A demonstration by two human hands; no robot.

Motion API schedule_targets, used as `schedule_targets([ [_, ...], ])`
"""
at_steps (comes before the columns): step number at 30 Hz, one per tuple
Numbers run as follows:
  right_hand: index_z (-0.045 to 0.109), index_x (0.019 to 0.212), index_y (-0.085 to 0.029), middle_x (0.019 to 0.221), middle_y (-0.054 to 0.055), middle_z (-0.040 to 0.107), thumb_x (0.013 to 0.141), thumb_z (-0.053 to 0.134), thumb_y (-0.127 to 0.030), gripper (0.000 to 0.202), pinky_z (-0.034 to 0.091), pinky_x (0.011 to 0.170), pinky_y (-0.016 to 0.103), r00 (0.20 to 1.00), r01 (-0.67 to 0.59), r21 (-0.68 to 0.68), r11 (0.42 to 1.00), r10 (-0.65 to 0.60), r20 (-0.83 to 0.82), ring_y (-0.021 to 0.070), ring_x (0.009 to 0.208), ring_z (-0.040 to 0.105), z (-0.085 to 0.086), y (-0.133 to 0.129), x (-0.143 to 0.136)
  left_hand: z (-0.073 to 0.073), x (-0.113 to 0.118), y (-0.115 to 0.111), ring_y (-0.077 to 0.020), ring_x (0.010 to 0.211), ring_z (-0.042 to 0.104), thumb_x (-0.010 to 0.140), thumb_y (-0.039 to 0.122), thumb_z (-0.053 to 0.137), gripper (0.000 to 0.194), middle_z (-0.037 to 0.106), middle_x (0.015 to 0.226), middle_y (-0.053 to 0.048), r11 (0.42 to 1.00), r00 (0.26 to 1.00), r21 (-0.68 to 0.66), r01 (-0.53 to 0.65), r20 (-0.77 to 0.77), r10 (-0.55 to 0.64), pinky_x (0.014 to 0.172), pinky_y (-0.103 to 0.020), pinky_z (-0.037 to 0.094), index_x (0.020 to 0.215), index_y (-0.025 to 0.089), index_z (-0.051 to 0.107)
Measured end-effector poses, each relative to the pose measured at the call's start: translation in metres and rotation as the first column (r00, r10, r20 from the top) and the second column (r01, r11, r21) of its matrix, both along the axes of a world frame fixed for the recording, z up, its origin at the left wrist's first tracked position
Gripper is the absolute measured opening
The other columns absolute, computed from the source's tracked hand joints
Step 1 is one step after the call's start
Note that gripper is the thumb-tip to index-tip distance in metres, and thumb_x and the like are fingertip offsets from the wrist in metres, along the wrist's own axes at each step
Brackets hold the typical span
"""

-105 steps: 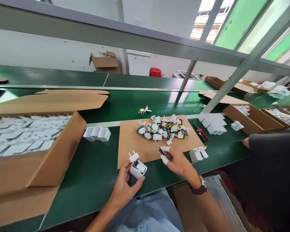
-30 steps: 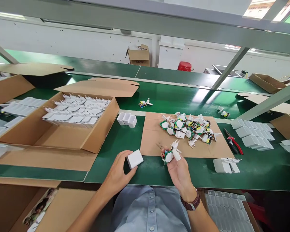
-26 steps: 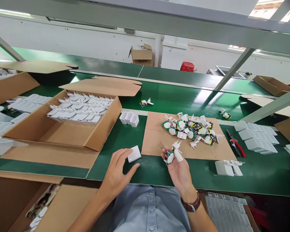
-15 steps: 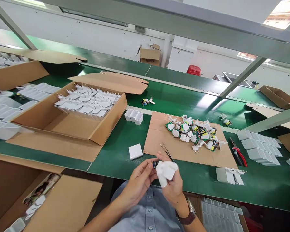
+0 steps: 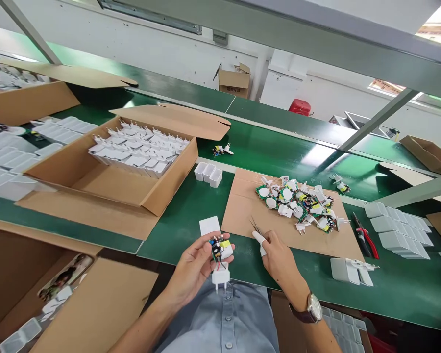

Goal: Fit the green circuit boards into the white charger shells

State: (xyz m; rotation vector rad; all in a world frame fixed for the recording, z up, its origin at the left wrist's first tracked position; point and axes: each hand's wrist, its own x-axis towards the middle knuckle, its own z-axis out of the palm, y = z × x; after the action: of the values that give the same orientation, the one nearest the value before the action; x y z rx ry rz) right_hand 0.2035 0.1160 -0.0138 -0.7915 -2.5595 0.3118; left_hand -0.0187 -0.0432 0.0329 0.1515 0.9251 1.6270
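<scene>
My left hand (image 5: 194, 267), below the edge of the green bench, is closed on a small circuit board (image 5: 219, 247) with yellow and dark parts. A white two-pin plug (image 5: 221, 275) hangs from the board on short wires, pins toward me. My right hand (image 5: 279, 255), with white covers on its fingers, closes on the rear of a pair of tweezers (image 5: 256, 225); the points face away from me over the cardboard sheet (image 5: 238, 211). A flat white square piece (image 5: 209, 225) lies just beyond my left hand.
On the cardboard sits a pile of boards with plugs (image 5: 297, 201). Red-handled pliers (image 5: 367, 240) and white cases (image 5: 400, 225) lie to the right. Three white cases (image 5: 208, 174) stand left of the sheet, near a carton (image 5: 169, 181) of plug-topped units. A metal frame (image 5: 380, 120) rises behind.
My right hand has moved away from the left, to the right, and taken hold of the tweezers. My left hand has turned the board so its parts and the dangling plug show.
</scene>
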Motion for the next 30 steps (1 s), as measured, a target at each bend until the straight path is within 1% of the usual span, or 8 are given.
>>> schedule_targets([
  [4,0.076,0.118,-0.021,0.104,0.01,0.067,0.091,0.047,-0.004,0.043,0.061,0.071,0.034,0.996,-0.029,-0.089,0.996,0.022,-0.083,0.0218,0.085,0.069,0.009,-0.002,0.001,-0.005,0.002,-0.003,-0.0295,0.107,0.079,0.077,0.04,0.1,0.052,0.075,0.137,-0.016,0.999,1.0,0.024,0.027,-0.005,-0.027,0.094,-0.043,0.068,0.123,0.022,0.082],
  [6,0.073,0.128,-0.025,0.108,0.009,0.068,0.096,0.048,-0.008,0.044,0.063,0.08,0.035,0.969,-0.062,-0.248,0.967,-0.002,-0.249,0.0214,0.094,0.072,0.016,-0.004,0.001,-0.009,0.003,-0.004,-0.0284,0.101,0.079,0.078,0.04,0.099,0.051,0.075,0.137,-0.017,0.998,0.999,0.044,0.033,-0.02,-0.032,0.086,-0.04,0.068,0.123,0.022,0.083],
  [10,0.069,0.139,-0.031,0.104,0.004,0.073,0.104,0.065,-0.03,0.035,0.065,0.092,0.044,0.743,-0.217,-0.648,0.73,-0.307,-0.594,0.0207,0.092,0.074,0.028,-0.012,-0.004,-0.015,0.006,-0.005,-0.0288,0.102,0.076,0.078,0.038,0.1,0.051,0.077,0.131,-0.016,0.997,0.993,0.083,0.006,-0.118,0.004,0.078,-0.037,0.066,0.124,0.025,0.083],
  [12,0.073,0.134,-0.029,0.1,0.003,0.075,0.103,0.071,-0.038,0.032,0.065,0.098,0.049,0.655,-0.286,-0.727,0.623,-0.427,-0.624,0.0215,0.094,0.074,0.032,-0.017,-0.008,-0.016,0.007,-0.004,-0.0308,0.114,0.074,0.077,0.035,0.101,0.058,0.078,0.128,-0.014,0.995,0.987,0.093,-0.017,-0.16,0.032,0.089,-0.039,0.065,0.13,0.028,0.081],
  [14,0.078,0.12,-0.027,0.099,0.004,0.077,0.1,0.076,-0.041,0.024,0.064,0.102,0.05,0.601,-0.322,-0.746,0.582,-0.484,-0.637,0.0228,0.099,0.076,0.036,-0.023,-0.012,-0.014,0.008,-0.004,-0.0322,0.122,0.073,0.076,0.033,0.101,0.062,0.078,0.13,-0.014,0.994,0.986,0.107,-0.003,-0.165,0.021,0.097,-0.04,0.063,0.134,0.03,0.078],
  [18,0.079,0.112,-0.027,0.103,0.006,0.082,0.099,0.079,-0.032,0.014,0.068,0.095,0.041,0.551,-0.293,-0.699,0.653,-0.482,-0.681,0.0223,0.099,0.08,0.046,-0.038,-0.017,-0.007,0.007,-0.005,-0.0332,0.114,0.079,0.08,0.036,0.098,0.054,0.076,0.137,-0.018,0.985,0.992,0.136,0.11,-0.073,-0.1,0.095,-0.04,0.064,0.131,0.027,0.08],
  [23,0.078,0.11,-0.025,0.11,0.009,0.083,0.105,0.069,-0.023,0.01,0.072,0.086,0.037,0.64,-0.304,-0.586,0.751,-0.294,-0.71,0.0219,0.093,0.083,0.063,-0.062,-0.022,-0.001,0.008,-0.008,-0.0325,0.107,0.081,0.086,0.04,0.094,0.048,0.076,0.137,-0.02,0.967,0.974,0.159,0.201,0.075,-0.214,0.093,-0.042,0.065,0.13,0.024,0.081],
  [30,0.07,0.117,-0.028,0.11,0.009,0.083,0.103,0.066,-0.012,0.022,0.07,0.088,0.04,0.714,-0.368,-0.42,0.83,-0.037,-0.699,0.0229,0.101,0.081,0.079,-0.074,-0.032,-0.003,0.01,-0.009,-0.0266,0.095,0.083,0.084,0.042,0.095,0.052,0.075,0.14,-0.019,0.966,0.971,0.149,0.214,0.074,-0.226,0.076,-0.029,0.063,0.13,0.024,0.081],
])
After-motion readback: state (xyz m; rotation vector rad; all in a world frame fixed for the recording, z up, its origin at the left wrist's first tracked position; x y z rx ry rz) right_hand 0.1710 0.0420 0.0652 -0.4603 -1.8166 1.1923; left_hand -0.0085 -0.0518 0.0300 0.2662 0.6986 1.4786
